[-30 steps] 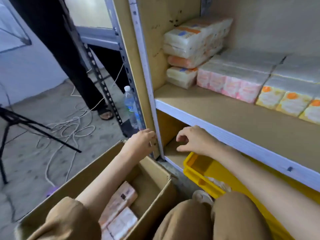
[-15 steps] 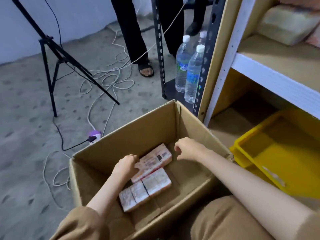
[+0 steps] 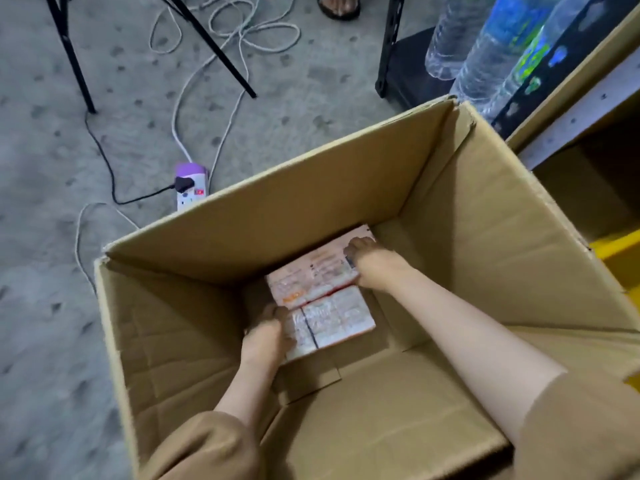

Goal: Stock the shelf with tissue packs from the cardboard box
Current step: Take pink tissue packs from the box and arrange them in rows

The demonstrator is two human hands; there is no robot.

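Observation:
An open cardboard box [image 3: 311,202] stands on the floor in front of me. Two pink and white tissue packs lie side by side on its bottom: a far pack [image 3: 311,275] and a near pack [image 3: 336,318]. My left hand [image 3: 266,336] is deep in the box, its fingers closed over the left end of the near pack. My right hand [image 3: 370,265] curls over the right end of the far pack. Only a corner of the shelf [image 3: 568,112], its white rail and wooden board, shows at the upper right.
A yellow bin [image 3: 616,252] sits under the shelf at the right edge. Water bottles [image 3: 485,50] stand beside a black rack behind the box. A power strip [image 3: 189,188], loose cables and tripod legs [image 3: 214,50] lie on the concrete floor at left. A person's sandalled foot [image 3: 337,5] is at the top.
My view has dropped from the shelf down into the box. Both hands went from the shelf's edge to the box bottom and closed on the ends of the tissue packs.

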